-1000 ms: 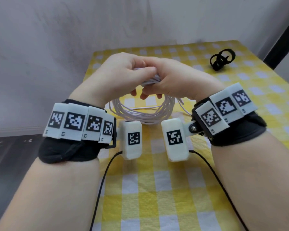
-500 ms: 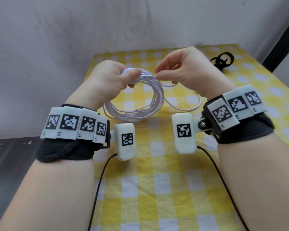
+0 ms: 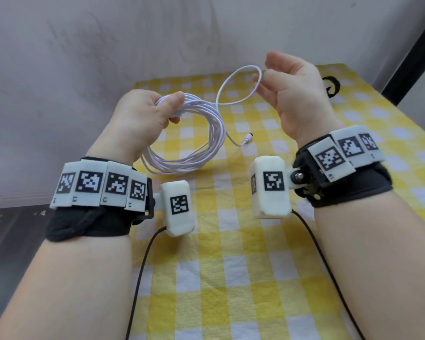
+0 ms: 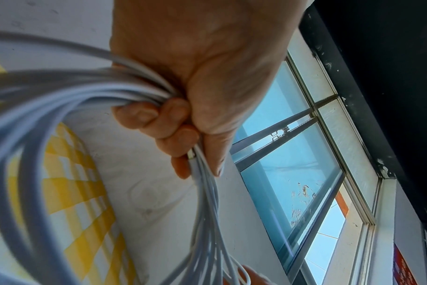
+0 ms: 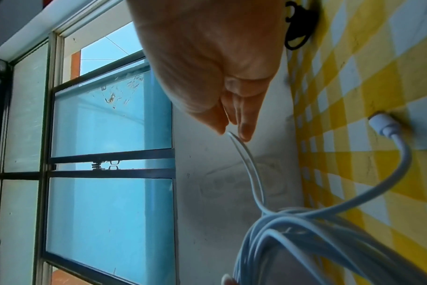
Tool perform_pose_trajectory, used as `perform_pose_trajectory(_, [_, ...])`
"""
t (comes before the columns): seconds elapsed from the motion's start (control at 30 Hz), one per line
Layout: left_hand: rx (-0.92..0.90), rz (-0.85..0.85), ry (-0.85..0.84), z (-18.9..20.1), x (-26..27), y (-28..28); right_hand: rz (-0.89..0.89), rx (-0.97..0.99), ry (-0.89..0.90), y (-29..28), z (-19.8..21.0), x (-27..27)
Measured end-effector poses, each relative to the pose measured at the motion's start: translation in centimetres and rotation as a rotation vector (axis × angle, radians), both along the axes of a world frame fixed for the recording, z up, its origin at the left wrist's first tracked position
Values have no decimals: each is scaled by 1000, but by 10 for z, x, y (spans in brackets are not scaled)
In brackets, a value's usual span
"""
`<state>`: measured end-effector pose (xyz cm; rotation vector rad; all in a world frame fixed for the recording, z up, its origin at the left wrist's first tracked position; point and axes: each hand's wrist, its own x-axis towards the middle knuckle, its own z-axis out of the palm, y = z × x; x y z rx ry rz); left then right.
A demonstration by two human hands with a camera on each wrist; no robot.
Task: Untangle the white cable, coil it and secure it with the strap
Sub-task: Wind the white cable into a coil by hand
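Several loops of white cable (image 3: 194,143) hang as a coil from my left hand (image 3: 152,111), whose fingers and thumb are curled round the bundle (image 4: 144,92) at its top. My right hand (image 3: 285,79) is raised to the right and pinches a loose loop of the same cable (image 3: 241,74) between thumb and fingertips (image 5: 244,131). The free end with its white plug (image 3: 247,138) lies on the cloth (image 5: 383,125). A black strap (image 3: 331,87) lies at the far right of the table, behind my right hand.
The table carries a yellow and white checked cloth (image 3: 231,266) and stands against a pale wall (image 3: 108,45). Black leads run from both wrist cameras toward me. A window (image 4: 293,154) shows in both wrist views.
My hands have come apart. The right hand rose up and to the right, drawing out a loop of cable, while the left keeps the coil. The plug end now lies on the cloth.
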<state>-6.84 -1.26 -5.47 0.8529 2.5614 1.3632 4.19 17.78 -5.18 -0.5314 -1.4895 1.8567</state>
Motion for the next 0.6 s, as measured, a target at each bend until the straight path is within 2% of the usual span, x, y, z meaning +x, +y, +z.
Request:
perform_pose_trajectory(0.17, [6, -64, -22, 0, 0, 1, 94, 278, -261, -5, -3, 2])
perform_pose_trajectory(0.23, [-15, -64, -18, 0, 2, 2, 90, 309, -266, -5, -3, 3])
perform_pose_trajectory(0.4, [2, 63, 2, -3, -5, 0, 227, -33, 31, -8, 11, 11])
perform_pose_trajectory(0.47, [5, 127, 12, -3, -8, -3, 279, -100, 56, -11, 15, 13])
perform_pose_trajectory(0.53, [14, 170, 23, -4, -12, -5, 240, 14, -53, -12, 13, 11])
perform_pose_trajectory(0.6, [35, 185, 21, -4, -15, -7, 141, 367, -326, -12, 9, 10])
